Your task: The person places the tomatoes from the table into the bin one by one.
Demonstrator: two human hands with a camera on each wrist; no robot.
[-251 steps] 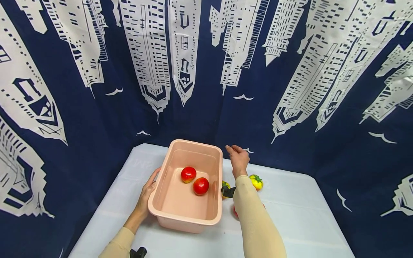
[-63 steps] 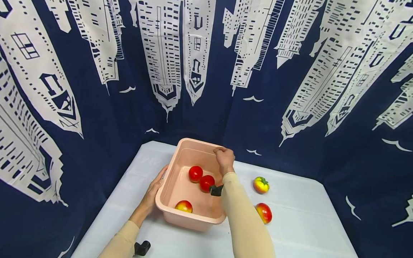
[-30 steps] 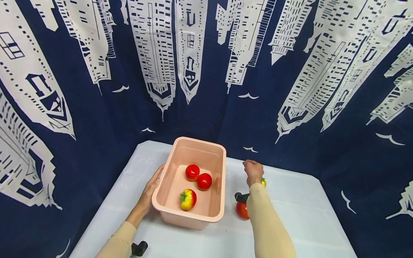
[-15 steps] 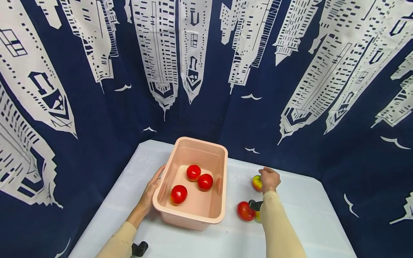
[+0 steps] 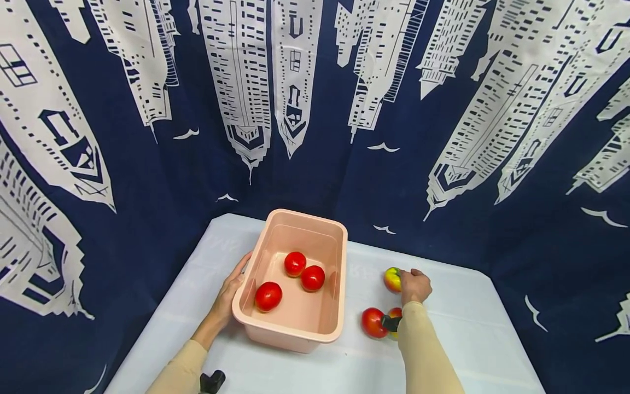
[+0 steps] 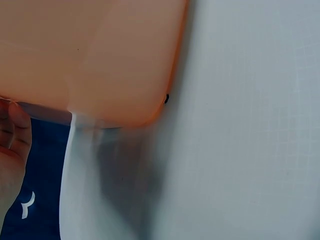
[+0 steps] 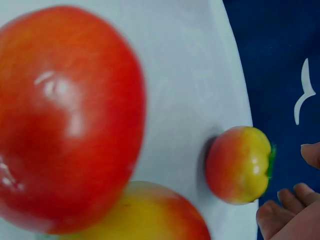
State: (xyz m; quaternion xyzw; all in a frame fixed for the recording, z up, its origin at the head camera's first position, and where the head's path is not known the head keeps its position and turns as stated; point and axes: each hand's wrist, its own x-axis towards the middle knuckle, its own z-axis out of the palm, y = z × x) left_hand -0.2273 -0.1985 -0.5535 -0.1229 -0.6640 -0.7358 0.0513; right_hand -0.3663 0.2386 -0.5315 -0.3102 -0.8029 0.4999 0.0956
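My left hand (image 5: 228, 293) holds the pink plastic bin (image 5: 275, 334) along its left side; in the left wrist view its fingers bend at the bin's edge. Inside lie three red tomatoes (image 5: 268, 296), two close together and one nearer the front left. My right hand (image 5: 415, 285) is at a yellow-and-red tomato (image 5: 392, 279) with a green top, on the table right of the bin. In the right wrist view, thumb and fingers are spread beside this tomato (image 7: 237, 165), its green top facing them, with nothing held between them.
Closer to the front, a large red tomato (image 5: 374, 323) and a red-yellow tomato (image 5: 395, 313), partly hidden by the black wrist camera, lie side by side. The white table (image 5: 458, 306) ends at a dark blue curtain (image 5: 315, 180) printed with white buildings.
A third tomato has gone into the bin, rolled and come to rest front left. My right hand has moved from over the bin rightward and down to the yellow-and-red tomato. My left hand keeps its place.
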